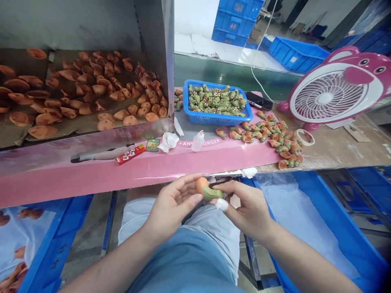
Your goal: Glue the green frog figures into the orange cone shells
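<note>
Between my hands, over my lap, is a small figurine with an orange part (201, 185) joined against a green part (213, 193). My left hand (179, 201) is closed on the orange part, thumb in front and fingers behind. My right hand (244, 203) pinches the green part; white tape wraps its thumb. On the pink mat beyond stands a small translucent squeeze bottle (198, 141). Behind it a blue basket (218, 119) holds many green pieces (214, 99). Joined orange-and-green figurines (265, 132) lie in a heap to its right.
A metal booth (168, 61) at left holds many orange pieces (82, 87). On the mat lie crumpled tissue (168, 141) and a red packet (130, 155). A pink fan (328, 95) and tape roll (304, 137) are at right. Blue bins (308, 199) flank my legs.
</note>
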A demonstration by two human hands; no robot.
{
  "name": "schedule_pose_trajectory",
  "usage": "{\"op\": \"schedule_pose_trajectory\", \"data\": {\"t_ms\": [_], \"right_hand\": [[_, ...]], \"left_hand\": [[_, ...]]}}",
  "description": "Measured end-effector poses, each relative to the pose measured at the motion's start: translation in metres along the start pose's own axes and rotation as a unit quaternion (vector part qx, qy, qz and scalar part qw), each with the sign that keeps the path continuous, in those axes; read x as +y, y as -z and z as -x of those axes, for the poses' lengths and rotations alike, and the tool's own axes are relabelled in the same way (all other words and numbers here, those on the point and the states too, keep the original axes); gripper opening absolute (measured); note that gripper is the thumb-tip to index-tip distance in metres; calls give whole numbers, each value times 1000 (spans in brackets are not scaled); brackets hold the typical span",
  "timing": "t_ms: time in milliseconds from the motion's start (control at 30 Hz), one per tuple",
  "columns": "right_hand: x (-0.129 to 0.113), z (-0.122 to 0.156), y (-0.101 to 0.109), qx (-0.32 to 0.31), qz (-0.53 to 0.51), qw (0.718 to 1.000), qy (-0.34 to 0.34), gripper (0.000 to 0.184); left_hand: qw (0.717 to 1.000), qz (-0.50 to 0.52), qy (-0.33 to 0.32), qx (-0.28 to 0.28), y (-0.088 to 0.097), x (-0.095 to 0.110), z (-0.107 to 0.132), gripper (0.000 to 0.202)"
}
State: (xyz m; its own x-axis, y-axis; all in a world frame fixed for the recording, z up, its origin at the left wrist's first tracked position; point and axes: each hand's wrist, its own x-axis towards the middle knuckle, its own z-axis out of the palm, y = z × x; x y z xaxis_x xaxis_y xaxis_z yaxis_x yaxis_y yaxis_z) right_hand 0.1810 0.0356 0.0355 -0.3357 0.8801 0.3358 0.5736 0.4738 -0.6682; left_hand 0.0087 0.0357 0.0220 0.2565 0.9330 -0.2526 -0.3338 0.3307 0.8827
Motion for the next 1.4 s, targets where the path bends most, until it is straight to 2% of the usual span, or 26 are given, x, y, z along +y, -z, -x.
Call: {"op": "schedule_pose_trajectory", "data": {"t_ms": [167,267,333,367,433,500,533,633,700,767,833,900,967,1033,1100,1167,1267,1400], "right_hand": [[3,0,1,-6,0,998,68,22],[4,1,1,-24,12,993,117,25],[9,2,-1,-36,12,991,127,25],[14,2,-4,-42,5,994,105,23],[32,2,-12,-48,-13,999,10,18],[60,-2,-19,-29,-20,994,-106,17],[77,-5,-21,-10,-13,990,-137,19],[126,-17,-17,49,4,979,-200,27],[149,-27,-8,96,11,968,-233,34],[161,-35,0,156,26,954,-256,44],[161,-40,1,215,38,939,-266,50],[152,-43,-9,247,30,934,-257,49],[136,-48,-31,235,0,946,-225,47],[121,-56,-59,196,-36,963,-184,50],[111,-68,-84,169,-53,972,-154,57],[106,-79,-101,157,-59,976,-138,59],[107,-90,-111,145,-61,979,-130,51],[111,-89,-110,141,-69,978,-136,38]], "left_hand": [[999,-33,-32,-8,0,2,2,31],[999,-31,-18,-14,-1,-1,0,31],[999,-25,3,-27,1,-4,-3,31],[999,-26,14,-34,3,-6,-5,32],[998,-45,30,-32,9,-9,-8,35],[996,-83,30,-2,18,-11,-11,36],[994,-103,28,20,24,-11,-12,35],[987,-140,13,81,40,-10,-10,31],[982,-148,-5,116,50,-7,-6,29],[976,-158,-30,149,62,-1,-3,29],[964,-192,-57,177,75,8,-1,28],[938,-250,-98,219,90,24,-2,27],[889,-333,-154,274,108,46,-9,26],[816,-442,-205,310,127,73,-24,27],[714,-575,-229,328,146,102,-47,29],[687,-611,-225,322,163,129,-75,27],[669,-647,-208,302,182,160,-118,20],[673,-678,-171,241,193,175,-157,18]]}}
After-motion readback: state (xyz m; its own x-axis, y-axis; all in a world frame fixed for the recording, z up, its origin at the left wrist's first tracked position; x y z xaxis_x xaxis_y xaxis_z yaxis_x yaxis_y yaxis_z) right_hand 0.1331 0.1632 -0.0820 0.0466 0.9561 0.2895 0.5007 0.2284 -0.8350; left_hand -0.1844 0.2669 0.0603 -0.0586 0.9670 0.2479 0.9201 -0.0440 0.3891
